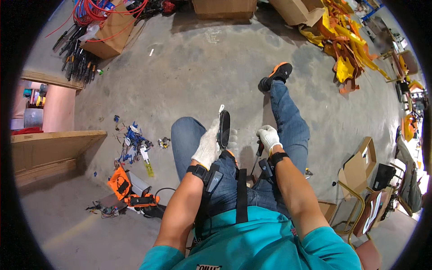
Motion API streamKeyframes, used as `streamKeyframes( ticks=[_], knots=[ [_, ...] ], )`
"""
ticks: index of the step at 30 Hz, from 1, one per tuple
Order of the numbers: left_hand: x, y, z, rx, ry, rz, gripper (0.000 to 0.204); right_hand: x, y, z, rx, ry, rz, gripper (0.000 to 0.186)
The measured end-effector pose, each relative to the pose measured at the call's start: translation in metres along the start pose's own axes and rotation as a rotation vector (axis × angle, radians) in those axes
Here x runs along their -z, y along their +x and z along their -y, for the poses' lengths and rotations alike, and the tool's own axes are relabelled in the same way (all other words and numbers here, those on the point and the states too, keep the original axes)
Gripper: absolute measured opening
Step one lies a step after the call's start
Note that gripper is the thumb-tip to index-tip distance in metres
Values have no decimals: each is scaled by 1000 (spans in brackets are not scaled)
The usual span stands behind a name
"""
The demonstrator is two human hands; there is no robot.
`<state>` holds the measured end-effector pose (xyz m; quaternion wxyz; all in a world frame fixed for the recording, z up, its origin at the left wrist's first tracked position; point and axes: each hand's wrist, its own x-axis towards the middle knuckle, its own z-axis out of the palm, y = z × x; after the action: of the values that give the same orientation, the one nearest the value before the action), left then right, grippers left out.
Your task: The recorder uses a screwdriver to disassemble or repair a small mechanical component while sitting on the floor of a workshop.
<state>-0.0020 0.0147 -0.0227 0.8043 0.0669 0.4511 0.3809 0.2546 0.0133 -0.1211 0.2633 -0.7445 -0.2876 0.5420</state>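
Observation:
My left hand (pixel 207 147), in a white knitted glove, is closed around a long, black, rounded part (pixel 224 128) held upright above my left thigh. A small white tab (pixel 221 108) sticks up at the part's far end. What the part belongs to cannot be made out. My right hand (pixel 269 137), also gloved, is closed around the dark handle of a screwdriver (pixel 259 150), with a bit of red showing on it. The screwdriver's thin metal shaft points down toward my lap, apart from the black part.
On the floor to my left lie blue plastic scraps (pixel 132 140) and an orange-and-grey device (pixel 135 189). Yellow and orange plastic pieces (pixel 344 49) are heaped at the far right. A cardboard box (pixel 108 38) with red cable (pixel 92 11) stands far left; a metal-framed chair (pixel 360 204) is near right.

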Motion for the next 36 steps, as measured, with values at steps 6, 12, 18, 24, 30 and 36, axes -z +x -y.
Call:
streamKeyframes(
  ticks=[6,12,18,24,30,36],
  knots=[
    [3,4,-2,9,2,-39,50,-1,16,-16,-124,33,32,17],
    [3,4,-2,-14,29,-57,51,-1,15,-13,-113,-36,9,17],
    [-2,1,-5,-49,14,-46,53,6,16,-15,-71,-81,32,17],
    [7,5,-2,-46,-45,-9,52,5,7,-2,-115,-47,25,21],
    [4,3,-5,-73,-56,8,53,4,-3,7,-7,2,-63,25],
    [1,-1,-8,-66,-110,15,64,4,-11,24,88,221,-53,28]
  ],
)
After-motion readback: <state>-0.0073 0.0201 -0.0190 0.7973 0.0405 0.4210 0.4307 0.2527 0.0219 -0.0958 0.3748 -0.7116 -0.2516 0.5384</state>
